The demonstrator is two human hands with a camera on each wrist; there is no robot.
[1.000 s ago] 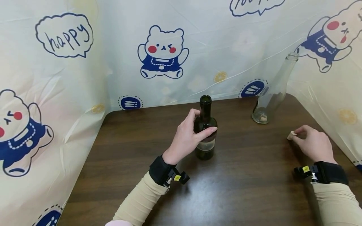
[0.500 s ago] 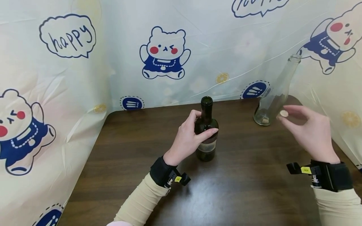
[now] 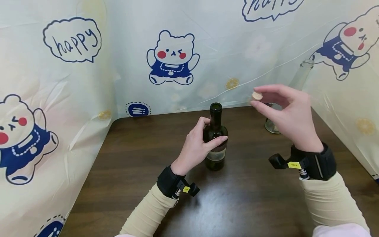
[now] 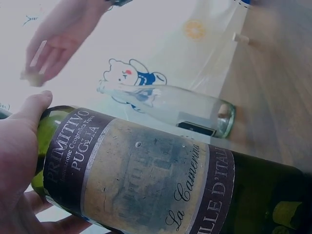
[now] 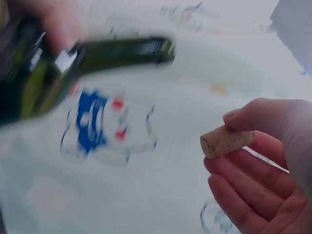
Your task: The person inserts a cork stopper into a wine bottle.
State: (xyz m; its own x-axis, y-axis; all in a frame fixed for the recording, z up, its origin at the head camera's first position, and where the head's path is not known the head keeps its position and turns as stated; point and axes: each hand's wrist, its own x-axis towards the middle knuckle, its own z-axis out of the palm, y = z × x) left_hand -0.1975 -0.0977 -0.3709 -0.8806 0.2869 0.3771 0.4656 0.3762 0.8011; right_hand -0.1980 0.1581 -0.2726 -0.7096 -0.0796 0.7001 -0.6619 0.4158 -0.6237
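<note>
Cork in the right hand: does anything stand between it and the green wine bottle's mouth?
Nothing visible: only a gap separates the cork from the green wine bottle. The left hand grips below its mouth; the clear glass bottle stands behind the right hand, off that line.

The right hand (image 5: 280,183) pinches a cork (image 5: 226,141) between thumb and fingers, apart from a blurred green bottle (image 5: 53,85) that the left hand (image 5: 61,24) touches. Behind them spreads a pale sheet (image 5: 161,195) with a printed bear (image 5: 100,124).
</note>
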